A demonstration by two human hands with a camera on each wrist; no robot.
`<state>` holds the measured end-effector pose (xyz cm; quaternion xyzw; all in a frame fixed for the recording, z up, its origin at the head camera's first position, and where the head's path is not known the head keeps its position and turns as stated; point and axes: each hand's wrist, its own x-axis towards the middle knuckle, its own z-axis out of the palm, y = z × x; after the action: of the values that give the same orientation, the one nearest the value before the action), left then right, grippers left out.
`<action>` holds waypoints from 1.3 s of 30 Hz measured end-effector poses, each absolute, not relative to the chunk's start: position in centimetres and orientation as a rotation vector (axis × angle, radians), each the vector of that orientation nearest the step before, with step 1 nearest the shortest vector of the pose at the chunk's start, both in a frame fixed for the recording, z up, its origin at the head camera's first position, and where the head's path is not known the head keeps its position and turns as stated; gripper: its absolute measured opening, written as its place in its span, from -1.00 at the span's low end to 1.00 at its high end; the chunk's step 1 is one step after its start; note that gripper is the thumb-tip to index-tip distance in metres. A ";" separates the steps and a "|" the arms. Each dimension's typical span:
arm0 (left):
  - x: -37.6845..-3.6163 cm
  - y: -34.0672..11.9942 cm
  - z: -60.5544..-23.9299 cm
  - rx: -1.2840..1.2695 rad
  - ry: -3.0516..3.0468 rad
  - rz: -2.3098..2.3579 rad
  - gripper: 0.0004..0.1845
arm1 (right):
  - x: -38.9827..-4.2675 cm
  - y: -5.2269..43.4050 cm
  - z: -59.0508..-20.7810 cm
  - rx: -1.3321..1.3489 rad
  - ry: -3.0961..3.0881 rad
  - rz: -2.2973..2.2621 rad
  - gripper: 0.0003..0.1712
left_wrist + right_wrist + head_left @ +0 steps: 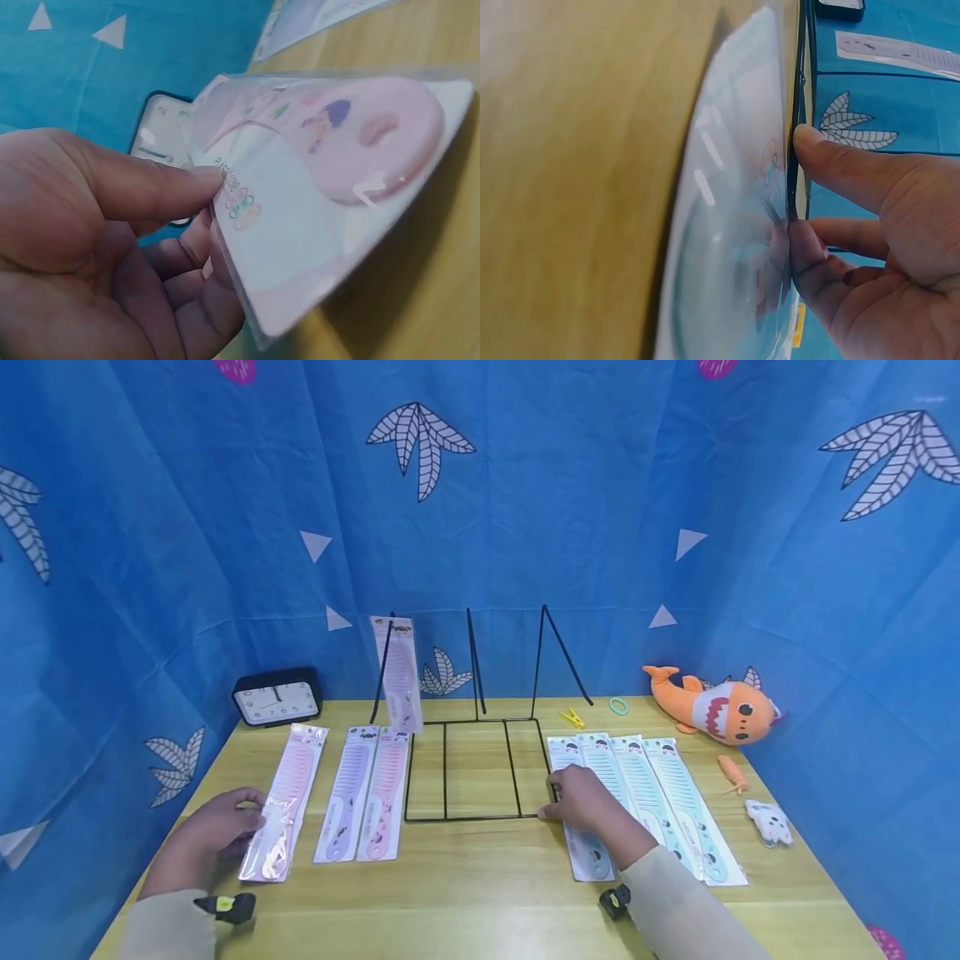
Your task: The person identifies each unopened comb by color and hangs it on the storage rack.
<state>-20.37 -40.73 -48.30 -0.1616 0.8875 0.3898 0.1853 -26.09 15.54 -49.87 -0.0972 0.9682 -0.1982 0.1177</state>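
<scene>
So the left hand [213,835] is sitting at the lower left of the head view, pinching the bottom end of a packaged pink comb [283,803]. The left wrist view is showing it nicely: thumb on top of the clear wrapper, fingers curled underneath, and that end of the pack is lifting off the wooden table [480,893] while the rest is lying flat, running up toward the black clock [277,697] at the back left.

The right hand [581,800] is just right of centre, and it's gripping the edge of a packaged blue comb [587,810], the leftmost one of the four blue packs [667,802] lying side by side on the right. In the right wrist view the fingertips [806,139] are pressing right where that pack meets the front right corner of the black wire rack [474,768], thumb below, wrapper edge caught between them. The rack itself is sitting in the middle of the table with its dividers sticking up at the back, and one more pink pack [397,672] is leaning upright in its left slot.

Two other pink and purple packs [363,793] are lying between the held pink one and the rack. At the right rear an orange shark plush [712,703] is lying near a yellow clip [573,718] and a small green ring [618,705].
</scene>
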 end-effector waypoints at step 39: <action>-18.7 -27.6 -45.0 0.412 2.695 1.548 -0.60 | -26.0 15.5 -50.0 -0.283 2.850 -0.580 -0.26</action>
<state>-18.70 -27.58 -45.02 0.1313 0.8596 0.4937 0.0031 -26.02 15.46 -50.01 -0.0964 0.9695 -0.1971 0.1095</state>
